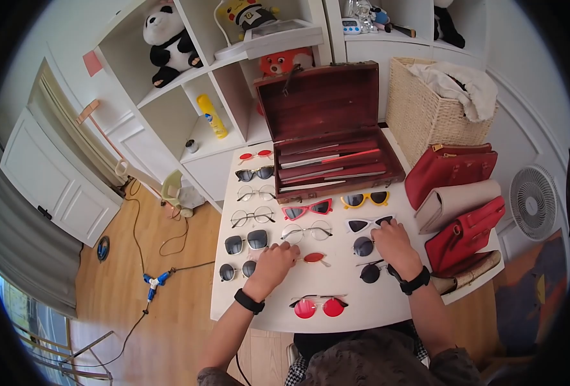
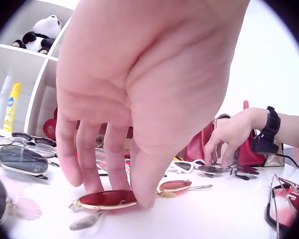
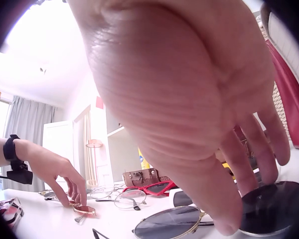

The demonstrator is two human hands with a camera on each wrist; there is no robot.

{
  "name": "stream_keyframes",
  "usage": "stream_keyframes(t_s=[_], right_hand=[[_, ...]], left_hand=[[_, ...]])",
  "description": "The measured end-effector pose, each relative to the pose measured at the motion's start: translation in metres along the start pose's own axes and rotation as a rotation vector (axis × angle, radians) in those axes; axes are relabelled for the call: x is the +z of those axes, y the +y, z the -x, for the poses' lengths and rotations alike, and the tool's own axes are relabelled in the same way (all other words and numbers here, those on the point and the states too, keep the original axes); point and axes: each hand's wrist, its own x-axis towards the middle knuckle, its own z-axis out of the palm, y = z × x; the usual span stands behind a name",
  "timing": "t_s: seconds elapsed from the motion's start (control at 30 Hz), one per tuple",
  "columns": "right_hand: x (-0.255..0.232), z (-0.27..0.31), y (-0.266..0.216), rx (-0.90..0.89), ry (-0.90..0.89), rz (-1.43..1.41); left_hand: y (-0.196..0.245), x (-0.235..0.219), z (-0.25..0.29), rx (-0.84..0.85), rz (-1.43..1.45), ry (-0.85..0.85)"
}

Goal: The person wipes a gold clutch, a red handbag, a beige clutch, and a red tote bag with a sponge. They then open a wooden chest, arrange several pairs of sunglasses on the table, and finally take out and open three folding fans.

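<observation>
My left hand (image 1: 273,262) pinches small oval sunglasses with red lenses (image 2: 107,199) near the bridge, thumb in front and fingertips behind. They lie low over the white table (image 1: 266,315), one lens covered by my hand in the head view. My right hand (image 1: 397,248) holds dark round sunglasses (image 3: 169,224) the same way, thumb at the bridge and fingers behind the right lens. Just beyond it lie white-framed sunglasses (image 1: 358,225). Nearer me are another dark round pair (image 1: 370,273) and round pink-red sunglasses (image 1: 304,309). Clear round glasses (image 1: 293,233) lie beyond my left hand.
A column of several glasses, including square dark sunglasses (image 1: 257,239), runs along the table's left side. At the back stands an open brown case (image 1: 320,96). Red and beige handbags (image 1: 452,174) line the right edge, near a wicker basket (image 1: 420,109) and a fan (image 1: 533,199).
</observation>
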Motion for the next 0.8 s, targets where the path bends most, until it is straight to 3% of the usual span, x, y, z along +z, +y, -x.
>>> stream_keyframes(t_s=[0.2, 0.33, 0.4, 0.5, 0.8], right_hand=[[0.002, -0.007, -0.008, -0.021, -0.035, -0.003], [0.013, -0.011, -0.009, -0.047, -0.007, 0.027], [0.017, -0.014, -0.01, -0.064, -0.001, 0.071], [0.015, -0.017, -0.015, -0.137, -0.001, 0.112], [0.0, -0.017, -0.028, -0.161, -0.06, 0.057]], left_hand=[[0.001, 0.006, 0.002, 0.004, -0.029, 0.05], [0.034, -0.016, 0.024, -0.014, -0.036, 0.138], [0.051, -0.018, 0.04, 0.074, 0.187, 0.068], [0.069, -0.011, 0.061, 0.16, 0.231, -0.143], [0.061, -0.004, 0.087, 0.089, 0.097, -0.155]])
